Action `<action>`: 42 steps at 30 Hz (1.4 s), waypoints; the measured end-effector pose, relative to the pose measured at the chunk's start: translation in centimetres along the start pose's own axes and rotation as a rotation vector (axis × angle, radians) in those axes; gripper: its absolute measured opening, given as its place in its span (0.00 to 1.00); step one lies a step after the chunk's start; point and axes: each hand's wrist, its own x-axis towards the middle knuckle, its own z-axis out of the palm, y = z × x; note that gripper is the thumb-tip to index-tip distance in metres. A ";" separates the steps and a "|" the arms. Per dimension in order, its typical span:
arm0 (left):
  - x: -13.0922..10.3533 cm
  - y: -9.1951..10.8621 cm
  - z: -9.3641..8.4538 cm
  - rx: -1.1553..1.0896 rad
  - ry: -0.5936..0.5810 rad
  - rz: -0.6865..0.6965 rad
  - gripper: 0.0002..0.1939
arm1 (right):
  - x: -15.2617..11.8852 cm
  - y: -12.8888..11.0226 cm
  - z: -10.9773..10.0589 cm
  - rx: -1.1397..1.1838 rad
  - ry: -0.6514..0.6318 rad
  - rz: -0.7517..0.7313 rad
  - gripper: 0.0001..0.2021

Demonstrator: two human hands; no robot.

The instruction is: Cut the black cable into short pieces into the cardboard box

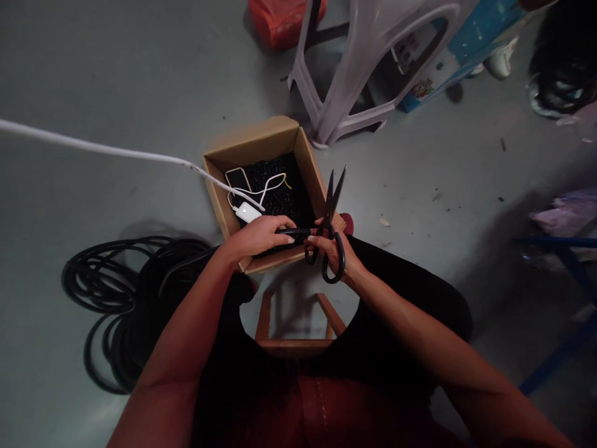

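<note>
My left hand is closed round a length of black corrugated tube, thumb and fingers pinching it above a cardboard box. A pair of black-handled scissors hangs in my right hand, blades pointing up and slightly parted. The fingertips of that hand touch or nearly touch the tube's right end; the exact contact is hidden. Small black pieces fill the bottom of the box. On them lie a phone and a white device with a white cable.
Coiled black tubing lies on the floor at the left. A white cord runs from the left edge into the box. Beyond the box stand a grey plastic stool and a red bag. Blue metal legs are at the right.
</note>
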 end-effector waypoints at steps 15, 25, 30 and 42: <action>0.3 0.6 0.1 0.039 0.223 0.044 0.13 | 0.8 -1.9 -0.6 0.026 0.077 -0.064 0.24; 0.1 0.2 -0.9 -0.020 0.475 -0.108 0.16 | -1.1 0.3 0.7 -0.377 0.018 -0.103 0.21; 0.2 -0.3 -0.9 -0.035 0.533 -0.101 0.16 | -2.0 1.4 1.4 -0.495 -0.064 -0.043 0.23; 0.4 0.4 -0.4 -0.059 0.474 -0.112 0.15 | -2.2 0.5 1.4 -0.585 -0.134 -0.039 0.23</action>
